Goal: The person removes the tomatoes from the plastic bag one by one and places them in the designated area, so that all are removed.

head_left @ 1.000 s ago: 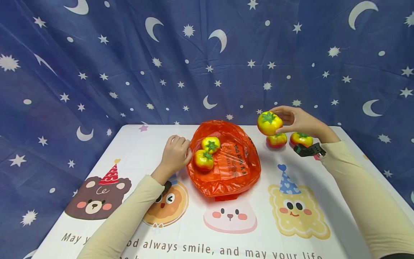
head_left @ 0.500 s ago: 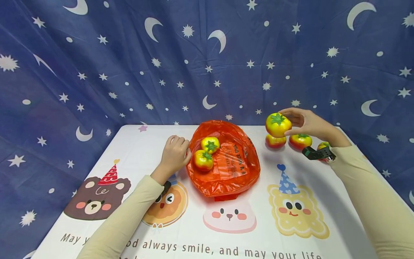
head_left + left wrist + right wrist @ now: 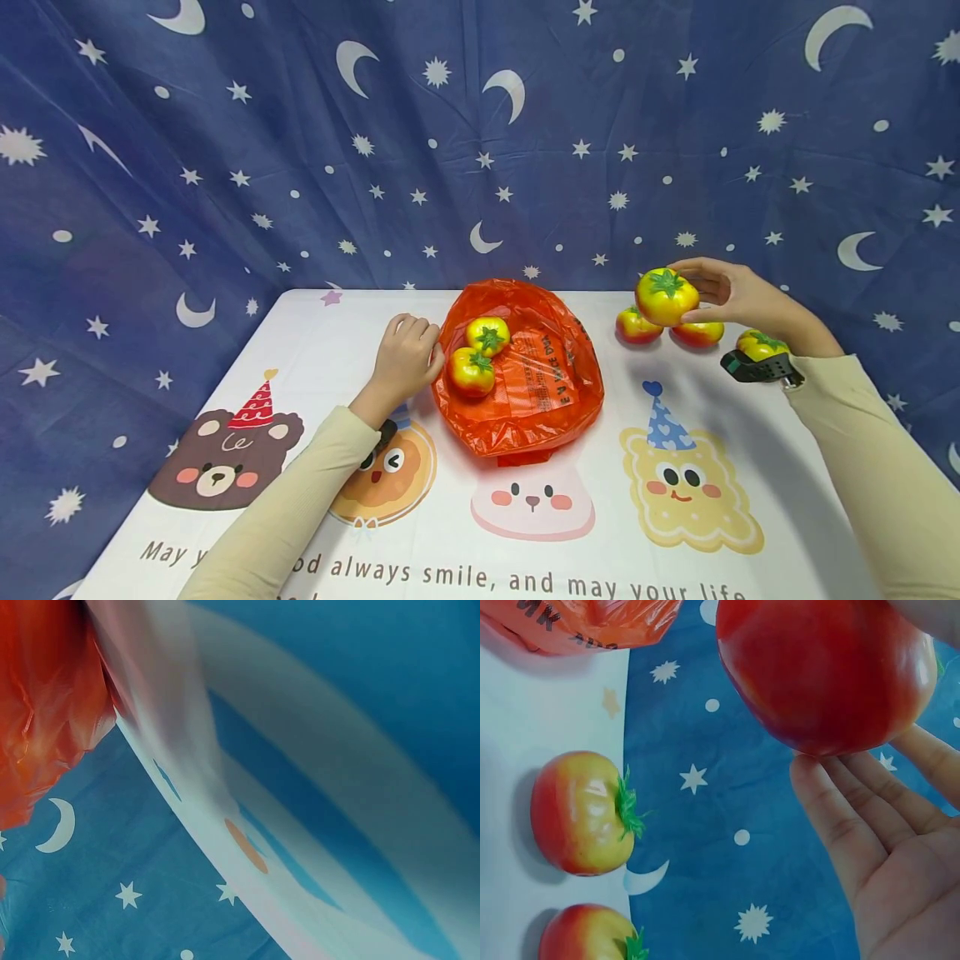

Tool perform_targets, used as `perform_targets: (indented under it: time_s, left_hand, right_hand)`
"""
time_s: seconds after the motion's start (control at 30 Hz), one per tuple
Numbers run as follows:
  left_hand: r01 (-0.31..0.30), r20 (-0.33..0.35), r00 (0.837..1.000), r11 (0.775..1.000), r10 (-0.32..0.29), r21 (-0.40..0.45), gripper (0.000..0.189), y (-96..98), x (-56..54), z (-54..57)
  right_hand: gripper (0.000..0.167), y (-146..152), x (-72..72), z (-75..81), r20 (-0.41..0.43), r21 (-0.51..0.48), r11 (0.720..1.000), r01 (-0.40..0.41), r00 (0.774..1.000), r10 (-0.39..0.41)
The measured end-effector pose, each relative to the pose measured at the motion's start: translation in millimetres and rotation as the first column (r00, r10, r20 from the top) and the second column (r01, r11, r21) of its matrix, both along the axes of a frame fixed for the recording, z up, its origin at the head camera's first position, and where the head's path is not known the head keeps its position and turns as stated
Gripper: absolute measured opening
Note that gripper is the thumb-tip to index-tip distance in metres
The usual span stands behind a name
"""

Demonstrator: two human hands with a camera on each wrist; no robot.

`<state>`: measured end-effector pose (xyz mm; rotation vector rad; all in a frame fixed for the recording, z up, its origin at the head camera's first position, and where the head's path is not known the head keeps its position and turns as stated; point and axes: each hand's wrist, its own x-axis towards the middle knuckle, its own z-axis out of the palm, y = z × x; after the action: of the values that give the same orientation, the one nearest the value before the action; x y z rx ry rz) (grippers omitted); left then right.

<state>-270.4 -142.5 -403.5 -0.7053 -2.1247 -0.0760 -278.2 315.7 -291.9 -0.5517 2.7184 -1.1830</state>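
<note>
An orange-red plastic bag [image 3: 543, 392] lies spread open mid-table, with two yellow-red tomatoes [image 3: 472, 372] in its left part. At its left rim, my left hand [image 3: 406, 354] has curled fingers and pinches the edge; the left wrist view shows only a piece of the bag [image 3: 49, 712]. My right hand [image 3: 742, 296] holds another tomato [image 3: 666, 298] between thumb and fingertips, above the table's back right. Its red underside fills the top of the right wrist view, with fingers [image 3: 840, 817] below it. Several more tomatoes [image 3: 637, 327] stand beneath and beside this hand.
A white table cover [image 3: 262, 333] with printed cartoon figures and lettering spans the front. Behind it hangs a blue curtain [image 3: 420, 167] with moons and stars. One tomato [image 3: 761, 345] at the right is partly behind the black wrist mount [image 3: 753, 368].
My right hand has moved to the right and slightly down with its tomato, away from the bag. The left hand and the bag stay where they were.
</note>
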Motion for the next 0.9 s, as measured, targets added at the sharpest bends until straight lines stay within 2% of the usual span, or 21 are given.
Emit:
perform_targets:
  time_s: [0.3,0.7,0.9]
  left_hand:
    - [-0.002,-0.002,1.0,1.0,0.002,-0.007,0.01,-0.1,-0.9,-0.6]
    - [0.002,-0.008,1.0,1.0,-0.002,0.005,0.009,0.4,-0.5,-0.6]
    - [0.001,-0.009,1.0,1.0,-0.001,0.003,0.008,0.4,-0.5,-0.8]
  right_hand:
    - [0.066,9,10.0,-2.3,-0.018,-0.007,1.0,0.001,1.0,-0.001]
    - [0.065,25,22.7,-9.7,-0.035,0.032,0.999,0.043,0.999,-0.042]
    - [0.063,33,26.9,-14.4,-0.06,-0.028,0.999,0.022,0.998,-0.024]
